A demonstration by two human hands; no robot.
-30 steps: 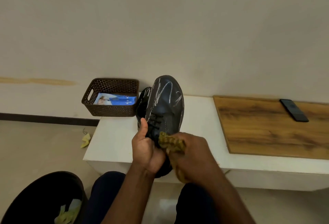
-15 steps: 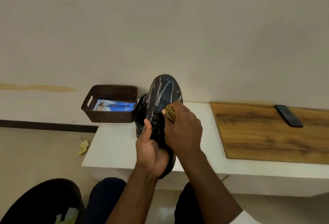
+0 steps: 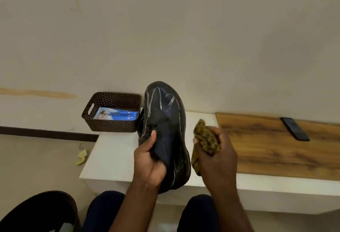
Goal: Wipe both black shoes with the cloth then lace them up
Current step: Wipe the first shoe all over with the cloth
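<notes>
Black leather shoe (image 3: 165,132) streaked with white marks stands toe-up in my gripping left hand (image 3: 149,160), exposing it to the olive-yellow cloth (image 3: 206,139) bunched in my right hand (image 3: 217,156).

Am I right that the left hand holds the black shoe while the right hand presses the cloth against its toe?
Not quite: in the head view the right hand grips the cloth beside the black shoe, clear of it. The left hand does hold the shoe.
</notes>
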